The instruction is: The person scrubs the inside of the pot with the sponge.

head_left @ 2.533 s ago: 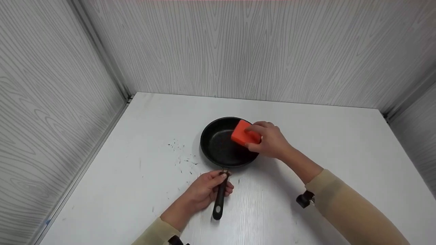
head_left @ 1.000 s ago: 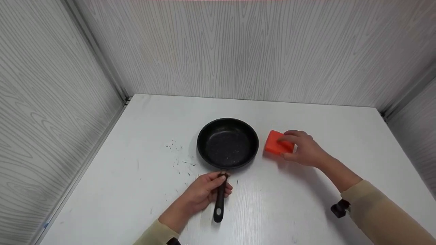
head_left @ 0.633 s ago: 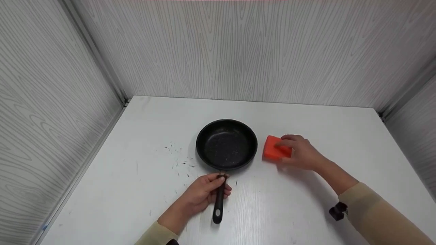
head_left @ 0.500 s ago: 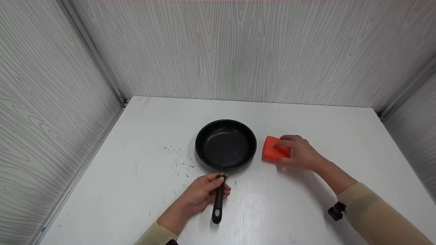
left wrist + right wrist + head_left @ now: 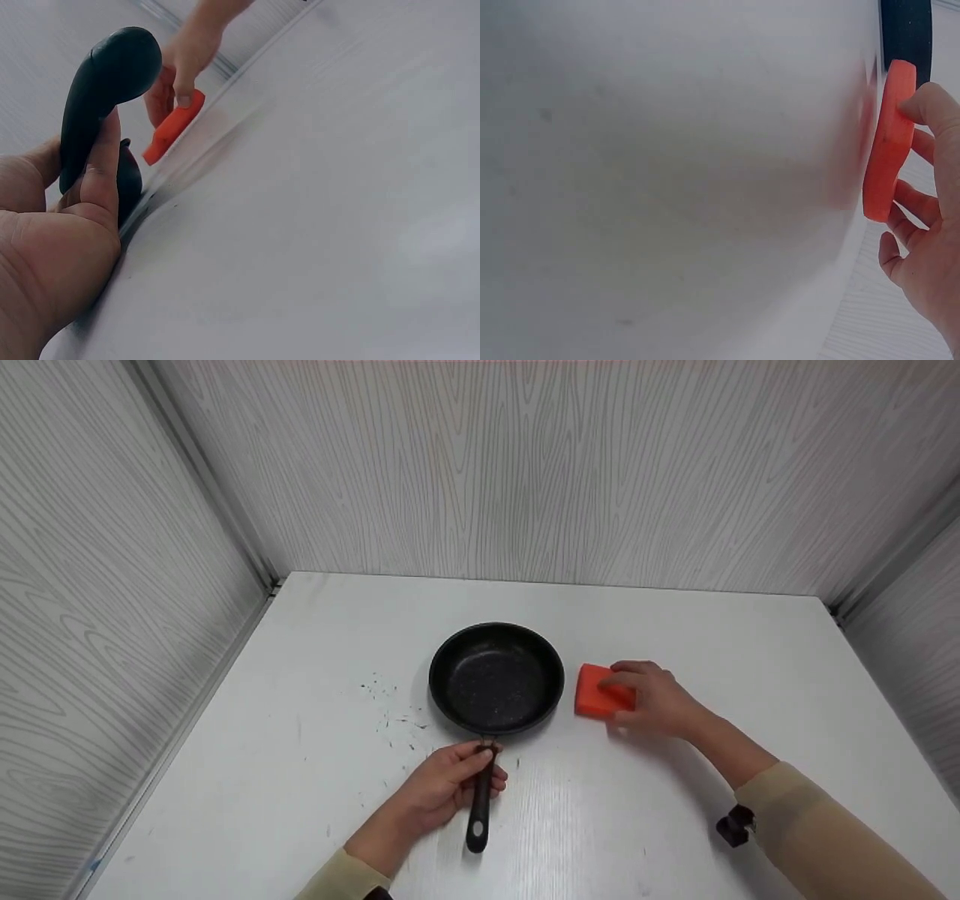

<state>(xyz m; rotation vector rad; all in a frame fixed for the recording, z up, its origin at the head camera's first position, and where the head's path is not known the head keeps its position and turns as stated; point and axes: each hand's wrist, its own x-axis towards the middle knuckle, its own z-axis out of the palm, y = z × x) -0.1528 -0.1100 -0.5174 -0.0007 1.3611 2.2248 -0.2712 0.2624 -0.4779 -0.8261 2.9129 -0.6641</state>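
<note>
A black frying pan (image 5: 495, 679) sits mid-table, its handle (image 5: 480, 810) pointing toward me. My left hand (image 5: 442, 784) grips the handle close to the pan, thumb on top and fingers beneath. To the right of the pan, my right hand (image 5: 660, 701) pinches an orange-red sponge (image 5: 596, 694) between thumb and fingers. In the right wrist view the sponge (image 5: 891, 142) is held low over the tabletop, with the thumb pressing on one side and fingers on the other. The left wrist view shows the handle's end (image 5: 120, 67) and the sponge (image 5: 174, 127) beyond it.
Dark specks and scraps (image 5: 397, 712) lie scattered on the white table (image 5: 300, 660) left of the pan. Wood-grain panels (image 5: 525, 472) stand at the back and along both sides.
My right hand has carried the sponge from inside the pan out to its right, then lower and slightly left beside it. The left hand keeps its grip on the handle.
</note>
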